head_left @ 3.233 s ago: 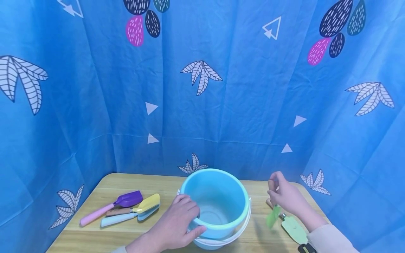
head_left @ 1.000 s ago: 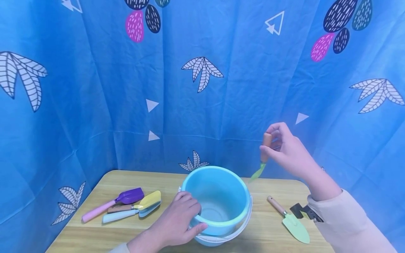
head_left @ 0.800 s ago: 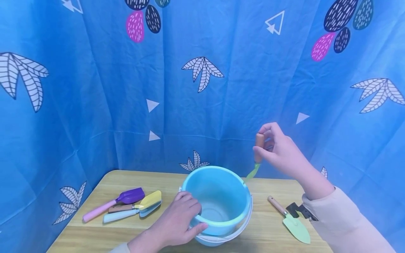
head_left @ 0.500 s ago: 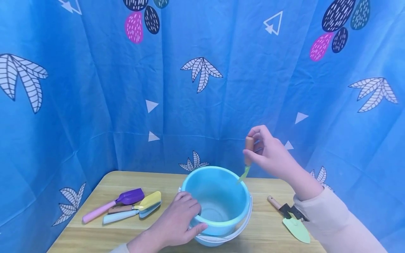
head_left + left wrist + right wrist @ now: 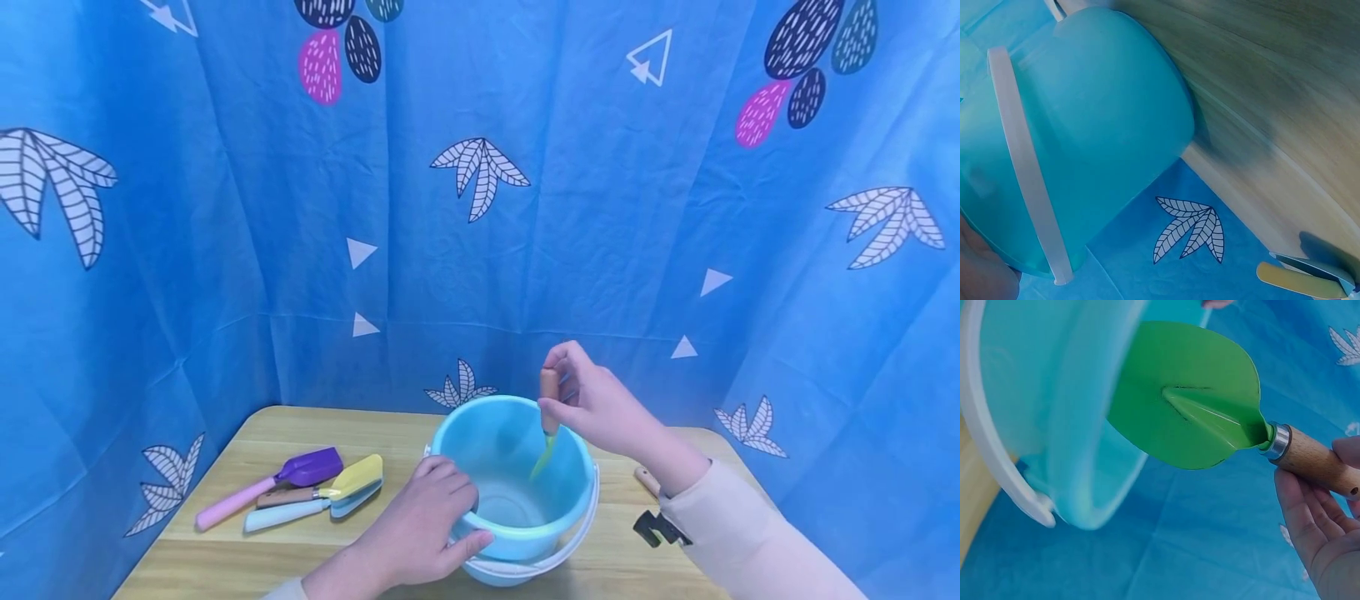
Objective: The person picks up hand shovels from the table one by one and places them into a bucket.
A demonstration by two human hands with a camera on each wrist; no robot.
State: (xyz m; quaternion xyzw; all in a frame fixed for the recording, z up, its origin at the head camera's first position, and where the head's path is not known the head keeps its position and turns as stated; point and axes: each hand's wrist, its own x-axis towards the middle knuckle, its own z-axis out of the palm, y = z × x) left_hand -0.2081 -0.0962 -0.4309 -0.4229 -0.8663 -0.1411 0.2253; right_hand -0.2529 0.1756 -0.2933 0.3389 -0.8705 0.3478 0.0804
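Observation:
A light-blue bucket (image 5: pixel 517 546) stands upright on the table, its white handle folded down toward the front. My left hand (image 5: pixel 423 521) grips the near-left rim, thumb outside and fingers over the edge. In my right hand (image 5: pixel 603 412) is a green garden trowel (image 5: pixel 1191 400), pinched by its wooden handle (image 5: pixel 550 387) between thumb and fingers. Its blade points down inside the bucket's mouth, near the right wall. In the left wrist view the bucket's side (image 5: pixel 1110 112) shows, with part of the hand at its rim.
On the left of the wooden table (image 5: pixel 172 575) lie a purple scoop (image 5: pixel 311 467) with a pink handle, a yellow trowel (image 5: pixel 358 475) and a light-blue one (image 5: pixel 283 514). Another wooden-handled trowel (image 5: pixel 647 481) lies at right, mostly hidden by my sleeve. A blue curtain (image 5: pixel 600 250) hangs behind.
My right hand has lifted the green trowel from the table at right, carried it left and lowered its blade into the bucket. My left hand has stayed on the rim.

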